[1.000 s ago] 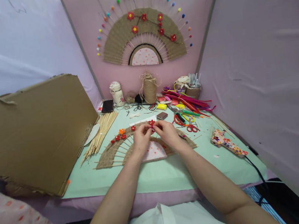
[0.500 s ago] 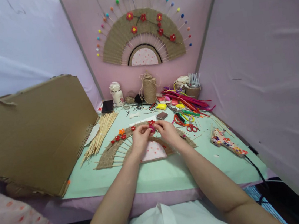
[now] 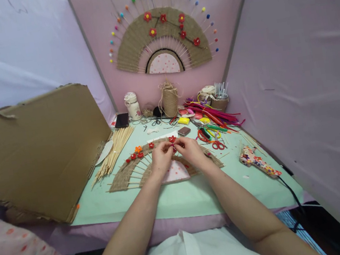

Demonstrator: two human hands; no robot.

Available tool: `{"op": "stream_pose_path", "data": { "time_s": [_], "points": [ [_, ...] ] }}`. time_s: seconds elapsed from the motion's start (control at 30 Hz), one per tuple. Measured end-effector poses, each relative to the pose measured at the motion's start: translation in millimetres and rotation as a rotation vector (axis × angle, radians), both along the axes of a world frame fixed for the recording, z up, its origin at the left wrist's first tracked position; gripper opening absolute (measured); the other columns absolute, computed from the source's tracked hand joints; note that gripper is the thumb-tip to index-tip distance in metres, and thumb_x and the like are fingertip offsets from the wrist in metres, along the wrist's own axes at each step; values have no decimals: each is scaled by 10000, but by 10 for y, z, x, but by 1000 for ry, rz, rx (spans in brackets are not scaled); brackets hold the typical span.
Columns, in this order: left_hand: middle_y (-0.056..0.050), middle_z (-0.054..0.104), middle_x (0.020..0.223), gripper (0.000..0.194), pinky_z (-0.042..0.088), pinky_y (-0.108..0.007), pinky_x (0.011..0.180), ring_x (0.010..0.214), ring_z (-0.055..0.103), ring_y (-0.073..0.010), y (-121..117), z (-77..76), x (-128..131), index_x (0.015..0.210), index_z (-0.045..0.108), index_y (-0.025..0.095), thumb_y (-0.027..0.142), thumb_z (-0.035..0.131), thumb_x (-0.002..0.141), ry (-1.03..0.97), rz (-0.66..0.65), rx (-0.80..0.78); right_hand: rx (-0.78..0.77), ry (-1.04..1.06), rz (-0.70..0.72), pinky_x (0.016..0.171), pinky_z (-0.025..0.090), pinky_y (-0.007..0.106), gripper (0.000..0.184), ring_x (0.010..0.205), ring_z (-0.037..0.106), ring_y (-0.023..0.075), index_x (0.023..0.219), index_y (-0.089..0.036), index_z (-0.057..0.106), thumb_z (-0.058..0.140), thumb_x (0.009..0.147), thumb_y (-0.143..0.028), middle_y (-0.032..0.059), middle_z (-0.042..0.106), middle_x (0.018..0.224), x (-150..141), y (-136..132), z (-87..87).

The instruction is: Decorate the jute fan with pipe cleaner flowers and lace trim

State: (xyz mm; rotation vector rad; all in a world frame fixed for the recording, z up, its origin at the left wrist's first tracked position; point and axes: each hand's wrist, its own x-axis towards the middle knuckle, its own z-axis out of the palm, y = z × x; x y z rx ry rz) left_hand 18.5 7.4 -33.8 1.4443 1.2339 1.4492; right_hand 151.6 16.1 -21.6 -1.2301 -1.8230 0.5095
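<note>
My left hand [image 3: 162, 157] and my right hand [image 3: 190, 151] meet above the middle of a half-round burlap fan [image 3: 121, 177] that lies on the table. Between their pinched fingertips is a small magenta flower [image 3: 173, 148], mostly covered by the fingers. Just beyond it sits a red flower [image 3: 172, 139] at the fan's upper edge. More red flowers [image 3: 140, 155] and an orange flower [image 3: 138, 149] lie along the fan's left side. A pink dotted half-circle [image 3: 176, 172] forms the fan's centre, partly behind my left wrist.
A floral glue gun [image 3: 258, 162] with a cord rests at right. Red-handled scissors [image 3: 218, 145] and fuzzy pipe cleaners [image 3: 215, 114] lie behind my right hand. Thin sticks [image 3: 114, 153] lie at left beside a cardboard sheet [image 3: 42, 151]. A twine spool [image 3: 170, 100] stands at the back.
My fingertips have closed further over the magenta flower, so less of it shows. Both hands stay over the same part of the fan.
</note>
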Motion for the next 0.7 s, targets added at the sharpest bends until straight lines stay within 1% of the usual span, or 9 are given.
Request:
{"op": "stream_pose_path", "data": {
  "time_s": [0.2,0.37,0.43,0.5,0.57,0.63,0.7],
  "points": [
    [15,651,682,107,465,-222,634,661,616,-124,-26,26,2,753,605,171,110,529,709,68,6,71,-25,30,-6,641,410,244,133,650,581,140,772,-179,670,542,761,-212,16,683,708,-12,-3,7],
    [11,652,696,113,452,-232,650,670,601,-126,-26,-6,-13,764,614,175,116,536,706,155,41,86,-35,39,-7,624,404,240,116,616,562,133,742,-173,647,535,744,-199,9,664,673,-34,1,-11],
    [4,657,705,117,466,-241,666,683,608,-131,-14,-18,-17,760,619,174,112,542,696,148,30,86,-56,76,8,623,412,241,120,623,569,137,741,-170,645,532,750,-209,13,666,676,-34,25,-27],
    [0,659,705,99,491,-252,678,686,626,-134,7,-19,-16,758,608,170,121,558,687,36,13,53,-83,147,43,631,429,245,149,654,590,147,767,-167,655,535,771,-255,24,684,714,-23,58,-36],
    [-2,659,687,78,516,-262,680,671,645,-135,34,-7,-13,752,582,164,141,585,678,-164,17,-30,-99,213,60,640,446,253,206,683,606,157,812,-164,666,532,796,-319,35,699,754,-3,85,-30],
    [-8,662,666,100,530,-265,671,649,655,-134,58,11,-16,744,558,160,163,621,666,-345,32,-132,-98,226,40,636,454,258,239,683,612,163,826,-162,673,534,804,-355,40,703,754,13,94,-14],
    [-11,664,650,149,535,-256,655,625,654,-127,73,26,-24,736,551,156,180,666,644,-439,36,-201,-96,196,34,638,460,259,222,674,618,164,801,-162,678,558,790,-347,40,707,746,18,80,3]
  ]
}}
